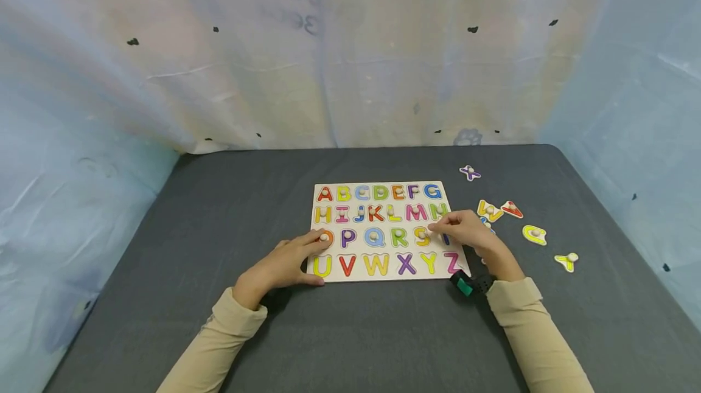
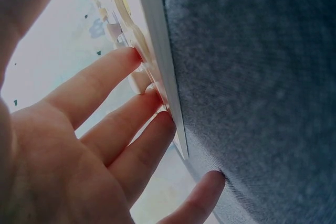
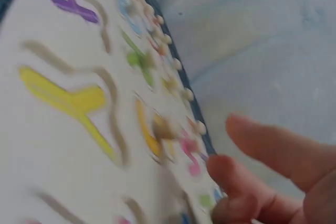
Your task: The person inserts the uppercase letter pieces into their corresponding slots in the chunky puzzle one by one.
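Observation:
A white alphabet puzzle board (image 1: pixel 359 265) lies flat on the table. Letter pieces with round knobs sit in its upper rows, through the orange S (image 1: pixel 421 236). The bottom row shows painted recesses, including the yellow Y (image 3: pixel 79 106). My left hand (image 1: pixel 282 265) rests its straight fingers on the board's left edge beside the orange O (image 1: pixel 327 238); its thumb lies near the lower left corner. Over the board's right side is my right hand (image 1: pixel 465 229), fingertips just right of the S and partly covering the T place. Nothing shows between its fingertips (image 3: pixel 220 169).
Loose letters lie right of the board: a purple X (image 1: pixel 470 173), yellow W (image 1: pixel 490 210), red V (image 1: pixel 512 208), yellow U (image 1: pixel 534 235) and yellow Y (image 1: pixel 566 261). A blue piece (image 1: pixel 486 221) is partly hidden by the right hand. Plastic sheeting (image 1: pixel 372 76) encloses the dark table (image 1: pixel 350 338).

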Available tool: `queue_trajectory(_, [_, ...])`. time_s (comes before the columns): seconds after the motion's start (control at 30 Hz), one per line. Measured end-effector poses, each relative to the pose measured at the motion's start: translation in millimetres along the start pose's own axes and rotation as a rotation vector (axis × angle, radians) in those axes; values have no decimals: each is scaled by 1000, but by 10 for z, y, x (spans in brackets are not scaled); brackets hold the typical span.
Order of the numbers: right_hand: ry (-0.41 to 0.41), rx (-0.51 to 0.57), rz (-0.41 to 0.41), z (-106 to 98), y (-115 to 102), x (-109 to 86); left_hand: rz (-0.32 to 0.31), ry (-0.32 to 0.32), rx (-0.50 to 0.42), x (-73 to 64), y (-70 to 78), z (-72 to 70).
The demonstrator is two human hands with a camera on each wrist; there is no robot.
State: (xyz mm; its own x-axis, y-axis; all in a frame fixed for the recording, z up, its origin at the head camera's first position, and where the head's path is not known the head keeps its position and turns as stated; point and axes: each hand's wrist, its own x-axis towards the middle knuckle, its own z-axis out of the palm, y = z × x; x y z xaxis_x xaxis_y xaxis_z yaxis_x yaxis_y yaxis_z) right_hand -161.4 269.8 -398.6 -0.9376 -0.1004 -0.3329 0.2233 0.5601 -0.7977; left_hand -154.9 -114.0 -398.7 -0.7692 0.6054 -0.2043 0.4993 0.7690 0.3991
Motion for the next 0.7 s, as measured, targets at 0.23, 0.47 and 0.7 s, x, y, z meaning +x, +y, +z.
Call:
queue_trajectory(0.23, [37, -43, -126, -329, 179, -69, -5, -3, -10, -8, -4, -7])
queue_trajectory(0.47, [125, -132, -168, -602, 404, -182, -2, 2, -5, -10, -5, -3])
queue_trajectory(0.7, [154, -117, -166, -710, 561, -200, 5, 7, 8, -7, -4, 0])
